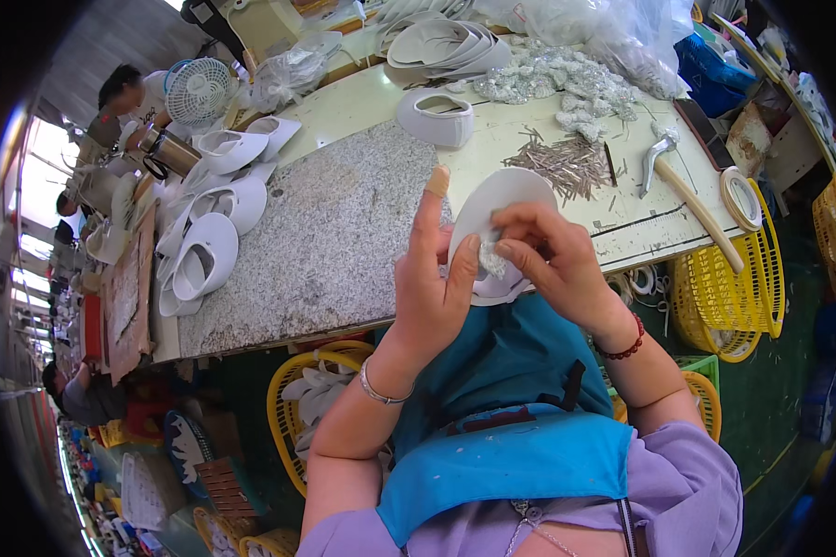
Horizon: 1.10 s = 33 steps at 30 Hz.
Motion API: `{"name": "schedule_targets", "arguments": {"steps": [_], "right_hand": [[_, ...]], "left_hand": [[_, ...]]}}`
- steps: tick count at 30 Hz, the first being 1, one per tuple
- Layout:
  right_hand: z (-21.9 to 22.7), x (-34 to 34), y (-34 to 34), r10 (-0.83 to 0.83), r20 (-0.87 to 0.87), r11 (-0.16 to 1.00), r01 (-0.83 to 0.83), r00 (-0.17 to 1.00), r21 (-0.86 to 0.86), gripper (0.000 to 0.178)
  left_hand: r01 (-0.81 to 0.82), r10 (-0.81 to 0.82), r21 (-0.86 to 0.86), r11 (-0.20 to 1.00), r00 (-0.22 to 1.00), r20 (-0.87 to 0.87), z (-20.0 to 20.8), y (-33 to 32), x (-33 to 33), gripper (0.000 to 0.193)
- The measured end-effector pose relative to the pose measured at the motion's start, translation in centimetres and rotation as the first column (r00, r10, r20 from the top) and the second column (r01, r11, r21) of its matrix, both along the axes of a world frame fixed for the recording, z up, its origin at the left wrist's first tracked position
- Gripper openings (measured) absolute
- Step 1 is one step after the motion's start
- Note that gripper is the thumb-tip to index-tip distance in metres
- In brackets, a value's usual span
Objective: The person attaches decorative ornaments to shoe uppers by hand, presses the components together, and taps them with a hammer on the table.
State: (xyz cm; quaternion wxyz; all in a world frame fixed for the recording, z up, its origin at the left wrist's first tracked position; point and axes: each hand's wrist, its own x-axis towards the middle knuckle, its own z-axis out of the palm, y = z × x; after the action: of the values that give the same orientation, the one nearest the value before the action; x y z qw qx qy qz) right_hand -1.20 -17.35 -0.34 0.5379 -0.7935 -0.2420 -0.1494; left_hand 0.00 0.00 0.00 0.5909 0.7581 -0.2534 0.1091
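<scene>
Above my lap, at the table's front edge, I hold a white sun visor point(503, 188). My left hand point(434, 288) grips it from the left, thumb pressed on the piece and the index finger, with a tan bandage at its tip, pointing up. My right hand point(567, 260) is closed at the visor's right side, thumb and fingertips bent over a small silvery-white piece point(494, 260) that lies against the visor. Whether this piece is fixed to the visor, I cannot tell. Another white visor point(448, 128) stands on the table just beyond.
A speckled grey slab point(316, 213) covers the table's left part, with several visors point(204, 255) beside it. Silvery pieces point(557, 79), a pile of thin sticks point(567, 167), a wooden-handled hammer point(687, 195) and a tape roll point(740, 198) lie right. Yellow baskets point(724, 292) stand below.
</scene>
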Motion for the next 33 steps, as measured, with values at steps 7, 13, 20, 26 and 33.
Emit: {"name": "schedule_targets", "arguments": {"steps": [7,13,20,26,33], "right_hand": [[-1.6,0.5,0.4,0.008,-0.056,0.952,0.009,0.998,0.306,0.022],[-0.7,0.7,1.0,-0.140,0.195,0.971,0.096,0.971,0.220,0.029],[-0.6,0.9,0.5,-0.088,0.210,0.988,0.059,0.974,0.139,0.034],[-0.3,1.0,0.4,-0.112,0.151,0.978,0.081,0.982,0.193,0.033],[0.8,-0.3,-0.6,-0.075,0.151,0.992,0.059,0.986,0.108,0.025]], "left_hand": [[-0.021,-0.040,0.231,0.973,0.966,0.256,0.5,0.4,-0.1,0.031],[0.067,-0.073,0.127,0.990,0.996,0.045,1.6,0.0,-0.5,0.024],[0.144,-0.207,-0.240,0.960,0.943,-0.260,0.9,-0.4,-0.4,0.019],[0.152,-0.126,0.196,0.969,0.982,-0.141,2.3,-0.3,-0.6,0.014],[0.065,-0.067,0.093,0.994,0.997,0.024,1.7,-0.6,-1.0,0.014]]}}
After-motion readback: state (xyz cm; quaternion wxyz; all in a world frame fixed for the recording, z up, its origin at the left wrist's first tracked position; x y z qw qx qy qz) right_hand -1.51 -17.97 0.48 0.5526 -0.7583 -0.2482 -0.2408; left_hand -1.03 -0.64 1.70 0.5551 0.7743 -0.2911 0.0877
